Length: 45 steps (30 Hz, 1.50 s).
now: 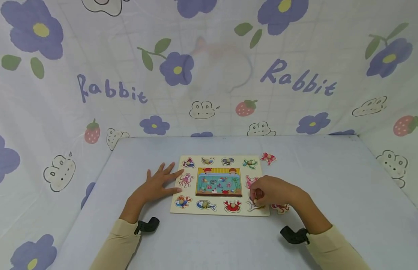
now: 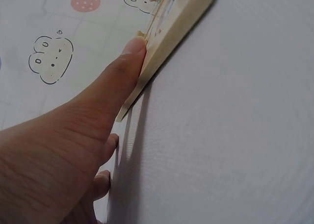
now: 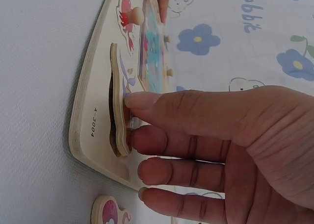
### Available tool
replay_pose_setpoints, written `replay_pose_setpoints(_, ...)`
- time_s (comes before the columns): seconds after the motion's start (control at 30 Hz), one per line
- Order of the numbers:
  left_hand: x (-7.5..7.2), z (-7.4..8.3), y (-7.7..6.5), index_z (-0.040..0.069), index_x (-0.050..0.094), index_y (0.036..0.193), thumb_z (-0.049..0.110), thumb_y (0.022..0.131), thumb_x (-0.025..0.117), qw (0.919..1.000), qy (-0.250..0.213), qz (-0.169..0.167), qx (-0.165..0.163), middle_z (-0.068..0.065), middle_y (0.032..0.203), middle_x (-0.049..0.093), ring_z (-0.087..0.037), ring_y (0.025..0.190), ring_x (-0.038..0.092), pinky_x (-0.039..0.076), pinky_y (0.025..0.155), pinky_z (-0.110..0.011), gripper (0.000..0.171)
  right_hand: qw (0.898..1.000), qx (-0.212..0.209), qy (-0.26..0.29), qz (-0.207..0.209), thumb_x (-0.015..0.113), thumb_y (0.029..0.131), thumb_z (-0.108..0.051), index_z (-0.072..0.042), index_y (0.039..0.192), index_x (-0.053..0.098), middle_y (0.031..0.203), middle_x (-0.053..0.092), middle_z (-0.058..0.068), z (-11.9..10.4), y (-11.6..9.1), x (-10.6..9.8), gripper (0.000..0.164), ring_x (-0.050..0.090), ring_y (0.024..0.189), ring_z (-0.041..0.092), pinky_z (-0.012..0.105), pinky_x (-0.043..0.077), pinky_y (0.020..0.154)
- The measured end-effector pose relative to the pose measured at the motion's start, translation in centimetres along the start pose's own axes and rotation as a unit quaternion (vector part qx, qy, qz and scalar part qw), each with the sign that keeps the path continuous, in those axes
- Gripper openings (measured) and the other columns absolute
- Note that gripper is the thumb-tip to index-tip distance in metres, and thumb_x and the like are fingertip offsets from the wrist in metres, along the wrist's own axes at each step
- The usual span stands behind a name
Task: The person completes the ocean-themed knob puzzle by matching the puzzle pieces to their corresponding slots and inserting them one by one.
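A wooden peg puzzle board (image 1: 220,213) with sea-creature pieces lies on the table. My left hand (image 1: 160,184) is spread at its left edge, thumb and index finger touching the board; in the left wrist view the thumb (image 2: 132,52) rests on its edge. At the lower right corner my right hand (image 1: 276,189) pinches a wooden puzzle piece (image 3: 117,69) between thumb and fingers. That piece sits tilted over its recess, one side raised, its picture mostly hidden. The crab piece (image 1: 232,206) lies beside it in the board.
A red fish-like piece (image 1: 268,158) lies off the board's upper right corner. A pink octopus piece (image 1: 280,208) lies off the lower right, partly under my right hand. The octopus recess (image 1: 186,180) on the left holds no piece. A patterned cloth (image 1: 222,75) hangs behind the table.
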<state>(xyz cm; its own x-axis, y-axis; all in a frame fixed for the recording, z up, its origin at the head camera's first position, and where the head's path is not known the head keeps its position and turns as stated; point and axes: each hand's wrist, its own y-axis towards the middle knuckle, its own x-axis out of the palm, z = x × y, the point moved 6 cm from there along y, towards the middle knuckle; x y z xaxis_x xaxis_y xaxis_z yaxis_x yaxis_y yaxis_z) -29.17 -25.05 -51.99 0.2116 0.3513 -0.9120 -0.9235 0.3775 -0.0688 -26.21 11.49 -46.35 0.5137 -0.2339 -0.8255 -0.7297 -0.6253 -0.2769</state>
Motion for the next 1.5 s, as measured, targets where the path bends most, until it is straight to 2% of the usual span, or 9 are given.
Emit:
replay_pose_setpoints(0.63,-0.4,0.2,-0.1,0.036,0.039,0.157,0.063,0.089,0.068,1.0000,0.004,-0.001,-0.003,-0.009,0.169,0.017,-0.043,0.155,0.001,-0.008,0.110,-0.078,0.079,1.000,-0.007,0.000,0.000,0.084,0.084,-0.011,-0.022,0.080,0.068,0.068,0.055,-0.007,0.0,0.0,0.0,0.019,0.051,0.068,0.010,0.027,0.043,0.063)
replay_pose_setpoints(0.83,-0.6,0.4,-0.1,0.035,0.039,0.157,0.062,0.089,0.068,1.0000,-0.002,-0.002,-0.001,-0.009,0.169,0.017,-0.043,0.155,0.001,-0.009,0.110,-0.077,0.078,1.000,-0.005,0.011,0.004,0.083,0.086,-0.016,-0.022,0.085,0.070,0.071,0.058,-0.007,-0.2,-0.4,-0.5,0.014,0.054,0.070,0.011,0.027,0.046,0.064)
replay_pose_setpoints(1.0,-0.5,0.6,0.0,0.034,0.039,0.157,0.061,0.090,0.068,1.0000,-0.006,-0.004,0.002,-0.010,0.169,0.017,-0.043,0.154,0.001,-0.009,0.110,-0.077,0.078,0.998,-0.009,0.006,0.057,0.079,0.090,-0.019,-0.018,0.096,0.073,0.078,0.063,-0.009,0.1,-1.6,-2.8,0.008,0.055,0.073,0.012,0.028,0.050,0.064)
replay_pose_setpoints(1.2,-0.5,0.6,-0.2,0.032,0.040,0.156,0.060,0.090,0.069,1.0000,-0.007,-0.001,-0.002,-0.012,0.168,0.018,-0.046,0.154,0.003,-0.007,0.109,-0.079,0.078,0.993,-0.008,-0.017,0.113,0.077,0.091,-0.016,-0.014,0.103,0.075,0.083,0.065,-0.010,1.1,-3.6,-5.0,0.012,0.056,0.076,0.011,0.026,0.052,0.067)
replay_pose_setpoints(1.33,-0.5,0.6,-0.3,0.031,0.041,0.156,0.060,0.090,0.068,1.0000,-0.006,0.000,-0.002,-0.012,0.168,0.019,-0.046,0.154,0.003,-0.006,0.110,-0.079,0.077,0.993,-0.003,-0.022,0.115,0.079,0.090,-0.013,-0.014,0.104,0.075,0.080,0.063,-0.011,2.1,-4.8,-4.6,0.015,0.056,0.075,0.011,0.025,0.051,0.065)
replay_pose_setpoints(1.5,-0.3,0.5,-0.2,0.033,0.041,0.156,0.061,0.089,0.068,1.0000,-0.007,-0.004,-0.002,-0.010,0.169,0.018,-0.044,0.154,0.002,-0.008,0.110,-0.078,0.077,0.996,0.003,-0.003,0.095,0.081,0.087,-0.012,-0.018,0.101,0.075,0.077,0.062,-0.011,3.7,-5.6,-2.9,0.017,0.055,0.070,0.011,0.024,0.049,0.059)
